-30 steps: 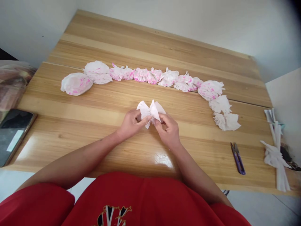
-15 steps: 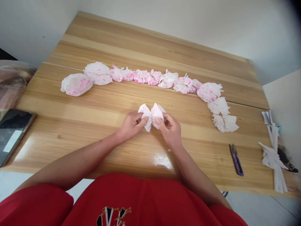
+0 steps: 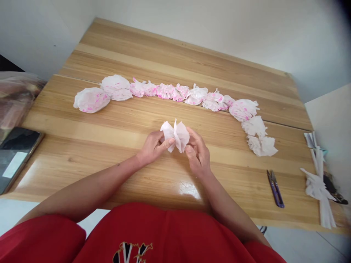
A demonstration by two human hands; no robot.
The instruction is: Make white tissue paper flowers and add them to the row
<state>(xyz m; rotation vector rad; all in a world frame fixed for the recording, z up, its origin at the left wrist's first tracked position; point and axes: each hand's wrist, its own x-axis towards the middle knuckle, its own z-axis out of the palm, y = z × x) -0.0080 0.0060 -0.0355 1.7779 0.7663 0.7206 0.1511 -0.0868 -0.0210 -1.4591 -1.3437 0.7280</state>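
Above the middle of the table, a white tissue paper flower [image 3: 179, 137] fans out into ruffled layers from a pinched centre. My left hand [image 3: 154, 147] grips its left side, thumb laid across the front near the centre and the other fingers partly hidden behind. At the flower's right edge is my right hand [image 3: 199, 155], thumb and index finger apart with the fingers loosely curled. Whether its index fingertip touches the paper I cannot tell. Beyond both hands, a curved row of white and pink-spotted paper flowers [image 3: 165, 91] lies on the wooden table [image 3: 131, 124].
Purple-handled thread snips [image 3: 275, 190] lie to the right. Near the right edge are tied white paper strips [image 3: 319, 186]. A phone [image 3: 20, 146] lies at the left edge, beside a clear plastic bag [image 3: 16, 95]. Walls border the table's far side.
My right thumb has come off the flower's front and moved to its right edge, the fingers loosening. The flower's layers stand more spread. My left hand keeps its grip.
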